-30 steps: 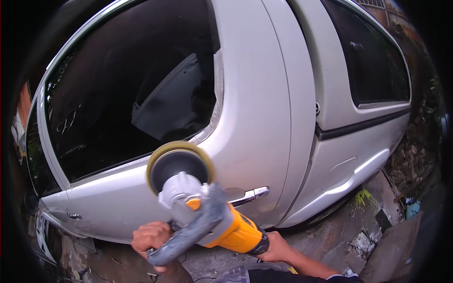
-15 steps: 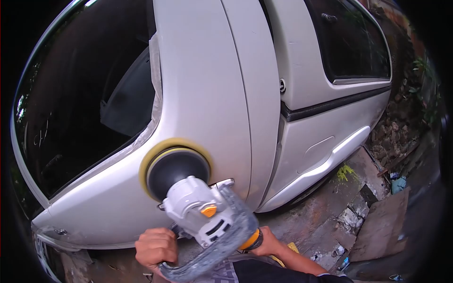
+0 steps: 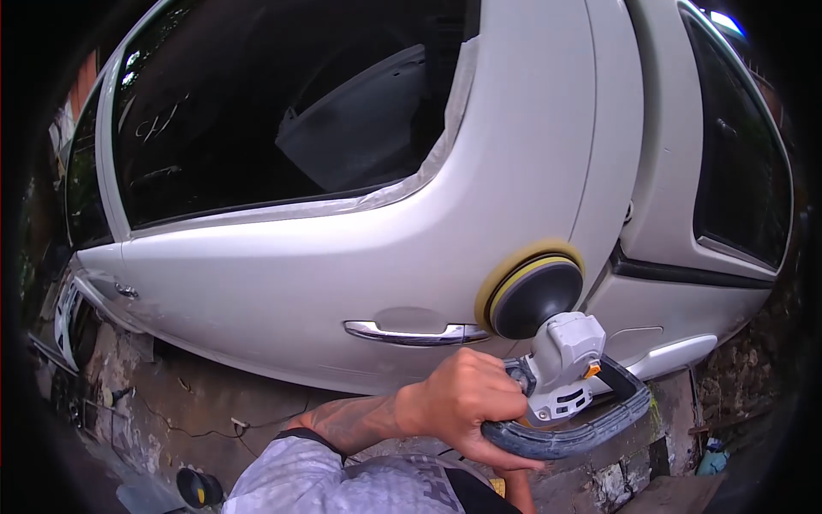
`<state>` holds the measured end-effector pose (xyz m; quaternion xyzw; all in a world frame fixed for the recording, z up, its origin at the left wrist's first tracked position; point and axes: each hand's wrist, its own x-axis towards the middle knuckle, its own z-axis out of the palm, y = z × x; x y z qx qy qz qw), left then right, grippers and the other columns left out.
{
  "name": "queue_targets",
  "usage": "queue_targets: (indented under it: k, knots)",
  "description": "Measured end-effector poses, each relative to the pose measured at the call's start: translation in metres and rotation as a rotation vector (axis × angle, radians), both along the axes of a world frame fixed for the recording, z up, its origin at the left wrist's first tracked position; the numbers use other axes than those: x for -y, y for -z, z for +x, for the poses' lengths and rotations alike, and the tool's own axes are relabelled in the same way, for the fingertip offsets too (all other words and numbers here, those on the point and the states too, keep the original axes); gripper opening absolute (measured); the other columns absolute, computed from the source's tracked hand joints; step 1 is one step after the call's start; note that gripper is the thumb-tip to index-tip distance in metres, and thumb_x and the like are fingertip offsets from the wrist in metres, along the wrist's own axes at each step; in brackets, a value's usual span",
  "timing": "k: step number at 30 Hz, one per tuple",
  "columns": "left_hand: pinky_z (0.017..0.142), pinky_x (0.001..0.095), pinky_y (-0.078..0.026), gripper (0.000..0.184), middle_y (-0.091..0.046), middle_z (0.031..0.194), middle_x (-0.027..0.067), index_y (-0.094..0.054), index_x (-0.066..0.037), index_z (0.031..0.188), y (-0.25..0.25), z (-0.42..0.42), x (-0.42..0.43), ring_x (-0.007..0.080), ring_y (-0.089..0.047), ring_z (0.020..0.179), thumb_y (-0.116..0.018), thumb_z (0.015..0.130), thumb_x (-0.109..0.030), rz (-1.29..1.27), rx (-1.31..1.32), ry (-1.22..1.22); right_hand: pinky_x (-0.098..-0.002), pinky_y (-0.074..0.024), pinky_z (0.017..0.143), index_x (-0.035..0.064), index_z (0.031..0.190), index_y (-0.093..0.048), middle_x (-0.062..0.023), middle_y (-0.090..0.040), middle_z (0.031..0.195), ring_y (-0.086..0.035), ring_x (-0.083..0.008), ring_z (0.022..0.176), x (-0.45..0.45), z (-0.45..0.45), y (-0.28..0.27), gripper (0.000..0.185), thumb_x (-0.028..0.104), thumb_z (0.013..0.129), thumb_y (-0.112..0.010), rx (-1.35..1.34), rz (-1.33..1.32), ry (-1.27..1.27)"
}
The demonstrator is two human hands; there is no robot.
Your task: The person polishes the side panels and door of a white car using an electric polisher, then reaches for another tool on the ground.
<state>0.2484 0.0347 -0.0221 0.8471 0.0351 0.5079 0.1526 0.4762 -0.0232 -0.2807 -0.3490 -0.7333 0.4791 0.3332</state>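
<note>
A white and grey car polisher (image 3: 565,360) with an orange switch is held against a white car (image 3: 291,283). Its round foam pad (image 3: 488,291), yellow at the rim, touches the side panel just right of the chrome door handle (image 3: 407,334). My left hand (image 3: 471,403) is closed around the polisher's dark looped handle (image 3: 582,437). Below the loop, my right hand (image 3: 516,490) reaches up to the tool's rear body; only its wrist part shows, with the fingers hidden behind the handle and my left hand.
Pale masking tape (image 3: 411,184) edges the dark side window (image 3: 257,128). A thin cable (image 3: 184,433) runs over the ground at left, near a black round container (image 3: 199,488). At lower right lie rubble, a flat board (image 3: 676,497) and a blue-green scrap (image 3: 712,461).
The polisher has travelled right along the panel, from below the window corner to beyond the door handle. My view has swung left, and my left arm now stretches across my body.
</note>
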Motion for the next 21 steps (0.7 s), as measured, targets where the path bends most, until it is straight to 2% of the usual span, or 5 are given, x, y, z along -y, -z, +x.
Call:
queue_targets:
  k: [12,15,18,20,21]
  knots:
    - [0.049,0.0325,-0.037,0.047,-0.044,0.056,0.0001,-0.053,-0.009,0.060,0.007,-0.142,0.024,0.0212,-0.046,0.045,-0.093,0.064,-0.034,-0.030,0.120,-0.035,-0.0369,-0.0543,0.092,0.0004,0.115,-0.070,-0.0145,-0.075,0.113,-0.072,-0.0222,0.106,-0.016,-0.071,0.030,0.051,0.018,0.070,-0.085,-0.003,-0.061,-0.132]
    - [0.051,0.0323,-0.040,0.055,-0.044,0.054,0.0003,-0.052,-0.009,0.058,0.015,-0.173,0.036,0.0191,-0.048,0.044,-0.093,0.066,-0.043,-0.049,0.163,-0.071,-0.0372,-0.0541,0.093,0.0003,0.116,-0.069,-0.0145,-0.075,0.114,-0.072,-0.0222,0.107,-0.001,-0.103,0.038,0.052,0.018,0.070,-0.086,-0.011,-0.102,-0.099]
    - [0.053,0.0304,-0.045,0.064,-0.046,0.048,-0.0004,-0.052,-0.007,0.054,0.032,-0.207,0.042,0.0151,-0.048,0.040,-0.086,0.071,-0.059,-0.018,0.332,-0.158,-0.0374,-0.0538,0.094,0.0001,0.116,-0.069,-0.0146,-0.074,0.115,-0.071,-0.0222,0.108,-0.027,-0.159,0.017,0.053,0.019,0.070,-0.086,-0.049,-0.138,-0.017]
    - [0.049,0.0292,-0.044,0.045,-0.045,0.047,-0.0009,-0.052,-0.008,0.054,0.034,-0.239,0.043,0.0143,-0.048,0.038,-0.079,0.085,-0.025,0.071,0.316,-0.157,-0.0391,-0.0482,0.104,0.0002,0.132,-0.061,-0.0159,-0.069,0.128,-0.064,-0.0251,0.121,-0.027,-0.180,-0.020,0.079,0.028,0.066,-0.093,-0.002,-0.199,-0.212]
    - [0.047,0.0288,-0.043,0.040,-0.046,0.046,-0.0010,-0.050,-0.009,0.054,0.034,-0.250,0.047,0.0139,-0.048,0.037,-0.076,0.084,-0.017,0.063,0.361,-0.201,-0.0395,-0.0409,0.113,0.0008,0.148,-0.046,-0.0176,-0.059,0.142,-0.056,-0.0281,0.133,-0.021,-0.192,-0.042,0.105,0.039,0.063,-0.097,-0.159,-0.437,-0.187]
